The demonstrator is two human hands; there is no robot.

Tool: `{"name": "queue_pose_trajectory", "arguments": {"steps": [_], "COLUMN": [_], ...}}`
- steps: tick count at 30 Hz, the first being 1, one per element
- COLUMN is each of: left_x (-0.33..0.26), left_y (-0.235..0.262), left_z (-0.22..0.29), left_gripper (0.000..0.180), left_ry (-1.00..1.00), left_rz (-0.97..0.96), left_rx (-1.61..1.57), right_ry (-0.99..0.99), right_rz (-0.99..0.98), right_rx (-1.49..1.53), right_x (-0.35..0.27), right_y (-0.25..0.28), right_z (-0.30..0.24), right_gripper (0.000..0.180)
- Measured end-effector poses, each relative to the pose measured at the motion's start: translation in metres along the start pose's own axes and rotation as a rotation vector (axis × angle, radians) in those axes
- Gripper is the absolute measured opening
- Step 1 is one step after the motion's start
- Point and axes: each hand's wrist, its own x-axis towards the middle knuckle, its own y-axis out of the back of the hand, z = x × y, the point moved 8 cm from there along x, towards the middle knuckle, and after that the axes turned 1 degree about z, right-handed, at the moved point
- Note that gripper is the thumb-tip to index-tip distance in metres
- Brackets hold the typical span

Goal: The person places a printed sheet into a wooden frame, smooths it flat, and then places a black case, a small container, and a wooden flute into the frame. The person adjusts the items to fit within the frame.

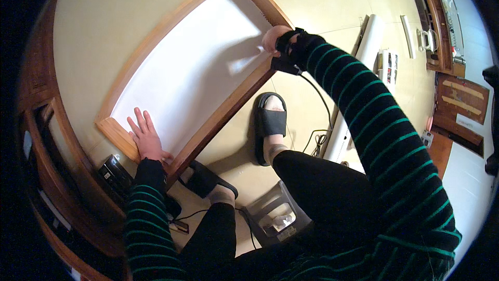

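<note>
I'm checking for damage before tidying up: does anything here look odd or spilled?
Yes: the white base of the drawer looks ragged along its upper-right edge, whereas its upper-left edge is smooth; it may be chipped or roughly cut. No spill shows.

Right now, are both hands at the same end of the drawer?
No, the left hand and right hand are at opposite ends of the drawer.

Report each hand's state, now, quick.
Left hand: open, fingers spread, at the left end of the wooden drawer.
Right hand: at the drawer's right end, fingers mostly hidden; open or closed cannot be told.
</note>
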Motion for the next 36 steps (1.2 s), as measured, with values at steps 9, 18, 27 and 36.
{"name": "queue_pose_trajectory", "arguments": {"steps": [9, 18, 27, 36], "left_x": [-0.001, -0.006, -0.011, 0.001], "left_y": [0.003, 0.03, 0.03, -0.001], "left_z": [0.0, -0.003, -0.001, 0.001], "left_gripper": [0.164, 0.165, 0.16, 0.167], "left_ry": [-0.011, 0.034, -0.045, -0.015], "left_rz": [-0.03, 0.164, -0.202, -0.02], "left_rx": [-0.04, 0.089, -0.076, -0.005], "right_ry": [-0.167, -0.511, -0.596, -0.695], "right_rz": [0.193, -0.299, 0.07, 0.173], "right_rx": [0.616, -0.082, 0.164, 0.105], "right_x": [0.053, 0.014, 0.043, 0.06], "right_y": [-0.01, 0.024, 0.082, 0.101], "right_z": [0.005, -0.011, -0.041, -0.012], "right_gripper": [0.015, 0.03, 0.056, 0.059]}}
